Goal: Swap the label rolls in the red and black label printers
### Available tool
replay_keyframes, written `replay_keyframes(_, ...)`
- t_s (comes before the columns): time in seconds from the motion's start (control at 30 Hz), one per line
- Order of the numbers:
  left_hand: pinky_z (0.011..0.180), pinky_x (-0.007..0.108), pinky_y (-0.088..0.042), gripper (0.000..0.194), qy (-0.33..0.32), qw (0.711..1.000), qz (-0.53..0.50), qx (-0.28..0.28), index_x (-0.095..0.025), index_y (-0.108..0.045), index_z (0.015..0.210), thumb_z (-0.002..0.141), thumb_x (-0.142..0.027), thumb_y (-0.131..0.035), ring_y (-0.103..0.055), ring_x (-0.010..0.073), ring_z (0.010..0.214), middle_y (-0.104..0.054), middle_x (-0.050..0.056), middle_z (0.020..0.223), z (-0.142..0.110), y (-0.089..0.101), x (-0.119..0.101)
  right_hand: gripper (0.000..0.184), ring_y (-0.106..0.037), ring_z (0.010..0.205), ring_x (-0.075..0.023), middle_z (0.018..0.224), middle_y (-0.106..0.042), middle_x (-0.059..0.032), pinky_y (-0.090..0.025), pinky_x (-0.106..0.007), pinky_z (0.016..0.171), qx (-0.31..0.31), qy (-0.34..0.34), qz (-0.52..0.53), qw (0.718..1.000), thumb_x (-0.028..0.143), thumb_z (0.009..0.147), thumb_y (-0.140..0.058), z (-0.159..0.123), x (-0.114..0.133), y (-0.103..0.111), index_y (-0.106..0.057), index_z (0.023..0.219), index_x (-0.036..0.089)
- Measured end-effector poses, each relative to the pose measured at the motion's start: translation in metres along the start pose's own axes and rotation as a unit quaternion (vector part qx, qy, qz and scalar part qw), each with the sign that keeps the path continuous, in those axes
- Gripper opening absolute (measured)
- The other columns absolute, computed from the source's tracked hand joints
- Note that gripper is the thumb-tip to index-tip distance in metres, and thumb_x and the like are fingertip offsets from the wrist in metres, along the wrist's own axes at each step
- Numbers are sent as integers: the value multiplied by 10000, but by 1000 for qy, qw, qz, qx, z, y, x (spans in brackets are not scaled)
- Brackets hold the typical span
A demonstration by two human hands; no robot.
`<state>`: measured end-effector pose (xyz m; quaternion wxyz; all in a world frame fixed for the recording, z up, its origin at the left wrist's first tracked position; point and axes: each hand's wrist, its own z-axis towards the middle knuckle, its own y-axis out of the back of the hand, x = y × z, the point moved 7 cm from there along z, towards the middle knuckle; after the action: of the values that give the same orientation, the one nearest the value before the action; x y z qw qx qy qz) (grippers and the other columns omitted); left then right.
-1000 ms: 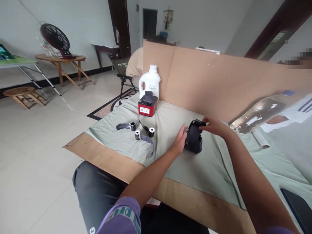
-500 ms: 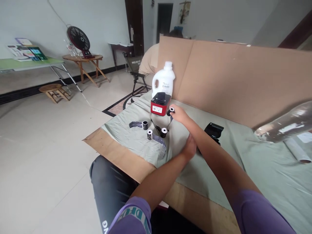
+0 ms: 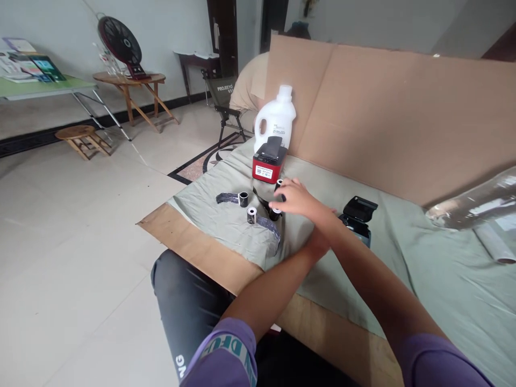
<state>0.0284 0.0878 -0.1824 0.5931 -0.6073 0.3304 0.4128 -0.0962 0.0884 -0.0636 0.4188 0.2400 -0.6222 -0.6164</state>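
My right hand is open, fingers curved and apart, just above the cloth. Beside its fingertips stands a small black roll with a white end, partly hidden by the hand. Another such roll, with a dark strip trailing from it, is just below the fingers. Two more rolls, one upright and one with a dark tail, stand further left. My left hand is under my right forearm, its fingers mostly hidden, near a small blue-black printer with its lid up.
A red and black printer stands behind the rolls, in front of a white jug. A cardboard panel closes off the back. At right lie a clear plastic-wrapped bundle and a tube-like roll. The cloth's front-left edge borders bare board.
My right hand has let go of the black roll beside the red printer and drawn back toward me, fingers opening. More of the blue-black printer shows. The view has shifted slightly.
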Motion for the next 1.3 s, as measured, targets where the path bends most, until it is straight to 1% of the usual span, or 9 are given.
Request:
replay_keyframes(0.13,816,354,-526,347,9,999,2,-31,-172,-542,1284,1063,-359,-350,-623,161,726,-683,91,993,4,0,0,153,-483,1105,-340,1114,-643,-110,-350,-455,921,26,-36,-27,999,350,800,-741,-27,3,-15,-724,792,198)
replay_keyframes(0.27,784,299,-499,223,-3,1000,-28,-13,-182,-607,1172,1031,-272,-460,-595,152,757,-651,49,891,-5,-5,-8,196,-547,1061,-284,1002,-673,-50,-393,-389,895,-76,-76,195,975,350,808,-675,-48,-12,4,-670,942,207)
replay_keyframes(0.33,802,295,-493,203,-11,999,-41,-16,-172,-625,1103,1022,-231,-448,-604,165,818,-655,65,900,-10,-5,-12,227,-587,994,-243,957,-665,-25,-437,-355,864,-110,-75,350,927,355,794,-651,-63,-22,17,-645,971,213)
replay_keyframes(0.5,687,274,-454,181,-11,998,-23,-58,-173,-606,837,957,-280,-522,-565,152,715,-612,23,746,-14,3,-15,521,-653,824,-225,920,-667,-14,-514,-352,698,-140,-162,623,752,325,696,-633,-117,-60,36,-552,1209,281)
replay_keyframes(0.6,627,259,-422,241,-5,998,-4,-64,-174,-566,717,921,-298,-532,-517,128,613,-548,-8,625,-13,4,-14,581,-610,646,-205,827,-630,4,-469,-319,547,-122,-219,658,710,309,686,-593,-150,-82,44,-501,1260,294)
replay_keyframes(0.9,862,361,-520,211,-72,988,123,-61,-183,-643,842,816,-375,-727,-648,209,891,-680,48,848,-23,6,-19,392,-624,675,-181,848,-617,9,-513,-324,623,-110,-254,618,736,240,679,-654,-194,-131,61,-572,1063,248)
replay_keyframes(1.0,1004,463,-501,414,-150,956,249,-47,-200,-657,1055,744,-416,-825,-643,277,1079,-697,96,1064,-34,1,-32,406,-653,818,-189,930,-635,5,-545,-340,749,-98,-252,626,731,223,672,-697,-198,-140,56,-588,1062,254)
replay_keyframes(1.17,1214,573,-337,716,-291,892,345,-7,-253,-560,1333,715,-450,-862,-463,338,1402,-576,136,1390,-41,-9,-55,489,-639,906,-191,1017,-644,-11,-524,-290,701,-33,-250,612,750,221,710,-691,-197,-134,42,-590,1185,280)
replay_keyframes(1.3,1194,614,-371,616,-308,875,373,1,-290,-551,1337,787,-401,-806,-530,336,1335,-592,119,1329,-35,-10,-59,482,-634,984,-199,1080,-637,-27,-547,-279,718,-13,-268,600,753,176,705,-678,-194,-125,35,-592,1170,267)
